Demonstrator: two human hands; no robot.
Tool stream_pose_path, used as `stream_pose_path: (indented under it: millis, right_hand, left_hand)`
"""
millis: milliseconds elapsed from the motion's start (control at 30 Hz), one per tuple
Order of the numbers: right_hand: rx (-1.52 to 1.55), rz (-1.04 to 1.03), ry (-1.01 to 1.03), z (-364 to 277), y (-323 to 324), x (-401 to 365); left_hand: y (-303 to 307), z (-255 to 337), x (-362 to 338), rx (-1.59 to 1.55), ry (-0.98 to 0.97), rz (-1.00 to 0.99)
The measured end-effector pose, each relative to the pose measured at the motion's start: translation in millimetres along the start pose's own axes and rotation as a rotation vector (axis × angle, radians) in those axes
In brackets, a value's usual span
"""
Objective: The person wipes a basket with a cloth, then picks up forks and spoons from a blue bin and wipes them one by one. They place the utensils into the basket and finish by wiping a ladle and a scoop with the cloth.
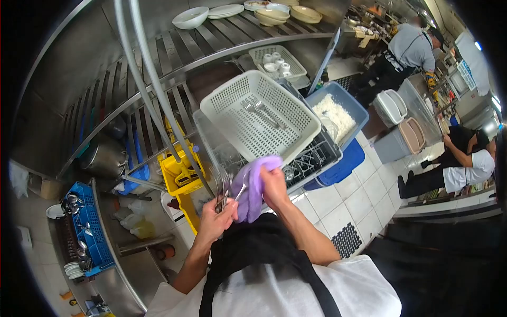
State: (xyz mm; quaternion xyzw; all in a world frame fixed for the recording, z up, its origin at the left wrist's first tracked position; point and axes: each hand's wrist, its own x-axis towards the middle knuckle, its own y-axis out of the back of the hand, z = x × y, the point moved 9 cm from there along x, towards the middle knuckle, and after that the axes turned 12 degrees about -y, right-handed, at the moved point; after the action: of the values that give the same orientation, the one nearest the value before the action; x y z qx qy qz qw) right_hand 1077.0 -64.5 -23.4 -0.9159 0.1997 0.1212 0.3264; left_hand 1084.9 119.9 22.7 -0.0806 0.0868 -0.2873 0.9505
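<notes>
Several forks [223, 185] stick up out of my left hand [215, 217], whose fingers are wrapped round their handles. My right hand [273, 186] grips a purple cloth [252, 193], bunched up and hanging down between my hands. A single fork or spoon [241, 190] lies against the cloth, its far part hidden in the folds. Just beyond my hands is a light grey perforated basket [301, 129], tilted, with several forks [262, 113] lying on its bottom.
Below the basket is a dark rack [322, 153] with glasses. A blue bin [363, 111] of white bits stands to the right. Bowls [190, 18] sit on the slatted shelf. At left are a yellow bucket [179, 168] and a blue cutlery basket [97, 243]. Two people [406, 47] stand at right.
</notes>
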Motion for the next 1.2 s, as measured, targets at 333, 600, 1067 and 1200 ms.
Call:
stream_pose_path:
  millis: [333, 600, 1067, 1200]
  right_hand:
    - [0.238, 0.078, -0.193, 29.4, 4.6, -7.2]
    - [0.068, -0.272, -0.513, 81.3, -39.3, -43.9]
    - [-0.177, -0.062, -0.307, 41.9, -31.7, -12.2]
    - [0.221, 0.004, -0.172, 33.7, -9.0, -7.9]
  left_hand:
    - [-5.4, -20.5, 3.2, 0.092, 0.088, -0.04]
    - [14.5, -33.7, 2.4, 0.085, 0.125, 0.012]
    - [1.5, -13.9, -7.1, -0.064, 0.076, 0.044]
    - [9.4, -10.8, -2.7, -0.064, 0.061, 0.064]
